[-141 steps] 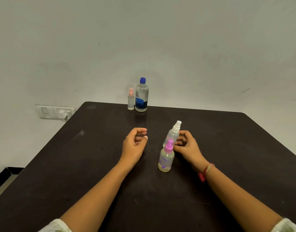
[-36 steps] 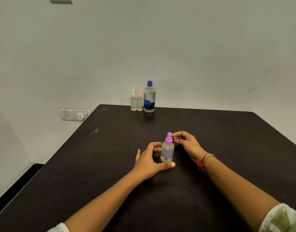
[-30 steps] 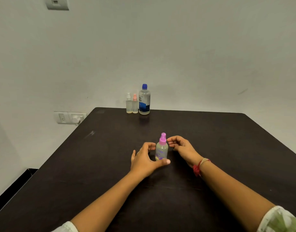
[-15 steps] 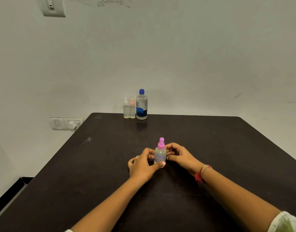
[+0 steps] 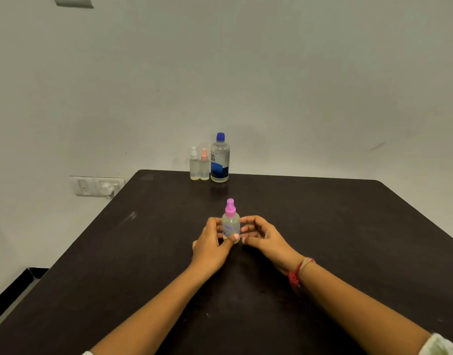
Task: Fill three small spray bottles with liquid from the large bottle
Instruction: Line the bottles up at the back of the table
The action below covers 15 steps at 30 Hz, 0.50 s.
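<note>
Left hand and right hand both clasp one pink-capped spray bottle. Behind stand the white-capped bottle, peach-capped bottle and one large bottle. Three small in all!

I see my left hand gripping the pink-capped spray bottle, upright on the dark table, thumb across its front. My right hand curls against its other side. At the far edge, 2 more stand beside the large bottle: white-capped sprayer, peach-capped sprayer.

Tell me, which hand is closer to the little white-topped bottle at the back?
Left. The left hand grips the pink-topped bottle almost straight in front of the white-topped bottle; the right hand sits further right.
</note>
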Each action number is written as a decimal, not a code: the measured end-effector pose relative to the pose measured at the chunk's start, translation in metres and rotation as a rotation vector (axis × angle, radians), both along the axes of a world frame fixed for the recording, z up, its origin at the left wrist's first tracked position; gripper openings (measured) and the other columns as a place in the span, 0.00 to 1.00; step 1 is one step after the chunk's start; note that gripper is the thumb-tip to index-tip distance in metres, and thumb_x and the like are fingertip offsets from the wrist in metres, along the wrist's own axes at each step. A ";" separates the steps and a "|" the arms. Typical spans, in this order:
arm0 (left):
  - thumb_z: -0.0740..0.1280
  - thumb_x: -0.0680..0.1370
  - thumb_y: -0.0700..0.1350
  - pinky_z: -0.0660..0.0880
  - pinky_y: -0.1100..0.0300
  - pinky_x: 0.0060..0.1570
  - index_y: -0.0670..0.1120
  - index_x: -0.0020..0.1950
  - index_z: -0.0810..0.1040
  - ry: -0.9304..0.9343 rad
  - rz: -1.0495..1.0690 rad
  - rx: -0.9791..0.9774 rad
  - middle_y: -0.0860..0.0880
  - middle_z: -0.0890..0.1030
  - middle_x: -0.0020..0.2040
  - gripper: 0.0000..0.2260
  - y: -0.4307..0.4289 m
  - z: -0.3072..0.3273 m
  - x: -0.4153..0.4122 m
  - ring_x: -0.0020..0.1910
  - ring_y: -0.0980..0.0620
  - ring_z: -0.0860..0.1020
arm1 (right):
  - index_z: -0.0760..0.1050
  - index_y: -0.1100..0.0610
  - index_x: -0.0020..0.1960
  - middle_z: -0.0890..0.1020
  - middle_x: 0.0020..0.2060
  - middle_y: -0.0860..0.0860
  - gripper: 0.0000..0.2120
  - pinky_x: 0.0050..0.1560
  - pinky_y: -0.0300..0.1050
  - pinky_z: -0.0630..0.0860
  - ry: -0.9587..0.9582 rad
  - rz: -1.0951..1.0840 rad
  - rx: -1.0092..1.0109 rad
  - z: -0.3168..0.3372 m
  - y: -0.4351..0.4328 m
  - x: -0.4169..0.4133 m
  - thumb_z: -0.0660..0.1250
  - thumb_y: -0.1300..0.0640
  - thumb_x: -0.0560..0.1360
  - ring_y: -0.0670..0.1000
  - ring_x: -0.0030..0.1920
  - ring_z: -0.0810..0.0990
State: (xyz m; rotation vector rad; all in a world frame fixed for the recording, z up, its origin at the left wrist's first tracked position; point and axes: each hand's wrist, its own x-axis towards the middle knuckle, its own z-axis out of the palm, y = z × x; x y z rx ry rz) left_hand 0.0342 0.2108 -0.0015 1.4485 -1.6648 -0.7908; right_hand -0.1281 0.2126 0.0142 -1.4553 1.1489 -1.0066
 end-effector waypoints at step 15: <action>0.66 0.78 0.48 0.72 0.57 0.55 0.50 0.60 0.67 0.071 0.070 -0.005 0.51 0.76 0.58 0.13 -0.069 0.002 0.049 0.55 0.55 0.75 | 0.71 0.55 0.62 0.77 0.51 0.52 0.20 0.53 0.37 0.78 0.000 0.005 -0.042 -0.006 -0.071 0.047 0.65 0.71 0.74 0.45 0.50 0.78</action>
